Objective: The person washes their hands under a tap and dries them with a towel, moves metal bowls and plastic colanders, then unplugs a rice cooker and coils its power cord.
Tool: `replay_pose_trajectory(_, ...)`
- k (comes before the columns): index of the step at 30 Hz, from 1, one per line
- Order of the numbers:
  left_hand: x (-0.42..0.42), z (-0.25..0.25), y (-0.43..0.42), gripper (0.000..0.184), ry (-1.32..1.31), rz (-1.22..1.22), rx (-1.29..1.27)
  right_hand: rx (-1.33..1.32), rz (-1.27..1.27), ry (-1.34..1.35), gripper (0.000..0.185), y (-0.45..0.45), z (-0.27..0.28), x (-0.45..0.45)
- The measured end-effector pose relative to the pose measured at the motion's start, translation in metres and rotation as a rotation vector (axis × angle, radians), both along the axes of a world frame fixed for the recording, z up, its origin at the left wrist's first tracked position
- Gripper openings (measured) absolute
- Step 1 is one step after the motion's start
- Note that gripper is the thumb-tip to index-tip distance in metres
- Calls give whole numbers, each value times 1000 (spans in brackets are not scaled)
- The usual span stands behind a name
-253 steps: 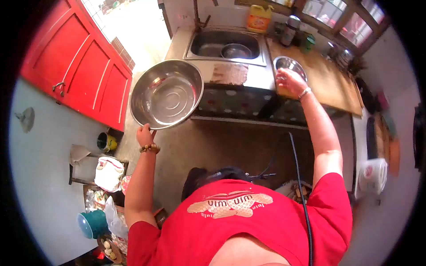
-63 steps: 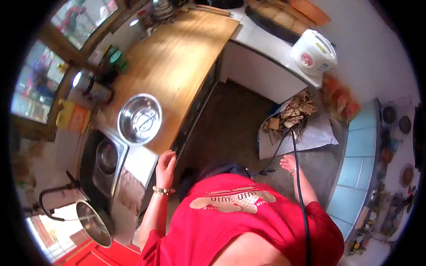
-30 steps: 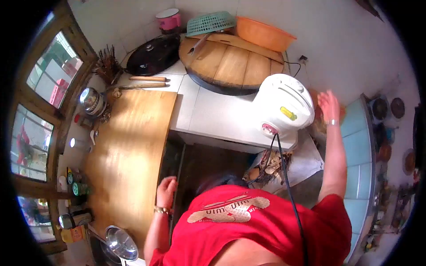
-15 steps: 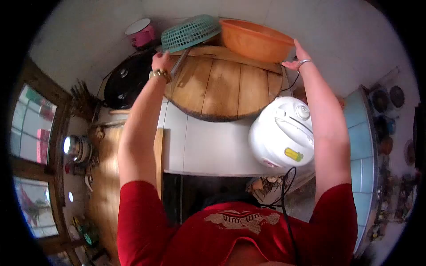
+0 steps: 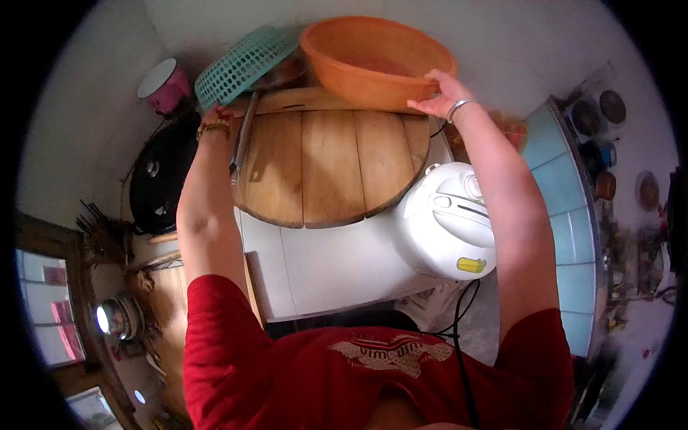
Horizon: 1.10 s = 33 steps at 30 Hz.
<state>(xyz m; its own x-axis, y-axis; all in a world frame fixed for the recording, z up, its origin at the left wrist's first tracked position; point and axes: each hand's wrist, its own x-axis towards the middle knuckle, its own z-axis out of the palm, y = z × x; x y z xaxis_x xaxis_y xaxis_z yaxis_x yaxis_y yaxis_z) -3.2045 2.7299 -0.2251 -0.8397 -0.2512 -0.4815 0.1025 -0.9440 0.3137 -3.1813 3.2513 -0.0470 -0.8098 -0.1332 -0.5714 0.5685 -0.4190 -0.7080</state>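
My right hand (image 5: 446,99) grips the near right rim of an orange plastic basin (image 5: 358,82), fingers over the edge and thumb below. The basin tilts towards me at the back of the counter. At the lower left edge of a green plastic colander (image 5: 247,63), my left hand (image 5: 217,115) has its fingers closed on the rim, partly hidden. The colander sits tipped, its holed side facing me. In front of both lies a round wooden board (image 5: 333,168) made of planks. A metal handle (image 5: 245,132) lies across the board's left side.
A white rice cooker (image 5: 448,222) stands at the counter's right, close to my right forearm. To the left are a black wok lid (image 5: 161,172) and a pink pot (image 5: 166,89). A black cord (image 5: 459,337) hangs in front of my shirt.
The view has turned and shifted. The orange basin tips more towards me, showing more of its inside. The colander looks more steeply tilted, with my left hand still at its edge.
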Motion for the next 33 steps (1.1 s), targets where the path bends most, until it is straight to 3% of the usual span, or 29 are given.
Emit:
replay_pose_trajectory(2,4,11,-2,18,43,-112,-35,28,-25,38,42,-4,-4,14)
replay_pose_trajectory(3,6,19,4,18,199,-31,5,17,-93,55,37,-7,-6,20)
replay_pose_trajectory(7,41,118,54,15,64,232,-675,-33,-117,131,39,-6,-21,29)
replay_pose_trajectory(8,57,146,72,15,70,222,-679,-38,-128,132,39,-6,-23,32)
replay_pose_trajectory(10,84,192,108,15,177,272,-1434,-67,-123,167,38,-7,-26,36)
replay_pose_trajectory(11,87,204,124,15,185,262,-1437,-63,-135,181,37,-8,-27,38)
replay_pose_trajectory(13,93,220,152,16,476,465,-1986,-61,-162,176,36,-9,-29,41)
replay_pose_trajectory(14,94,222,164,16,485,463,-1988,-58,-174,171,36,-11,-28,43)
replay_pose_trajectory(16,98,226,187,19,389,450,-2618,-34,-186,181,33,-13,-27,50)
replay_pose_trajectory(18,104,229,216,19,474,297,-2875,-43,-171,215,30,-13,-26,56)
replay_pose_trajectory(21,103,223,253,17,821,229,-2996,-22,-195,229,32,-12,-23,62)
replay_pose_trajectory(24,109,212,276,21,738,56,-2935,-17,-225,280,34,0,-29,58)
replay_pose_trajectory(25,111,208,277,35,752,-64,-2787,-23,-240,222,36,3,-27,57)
replay_pose_trajectory(27,116,200,282,42,703,-145,-2678,-23,-284,115,42,9,-22,56)
replay_pose_trajectory(29,124,197,282,58,601,-308,-2554,-132,-169,266,41,23,-40,48)
replay_pose_trajectory(33,159,219,294,57,782,-97,-1997,-156,-415,249,43,60,13,91)
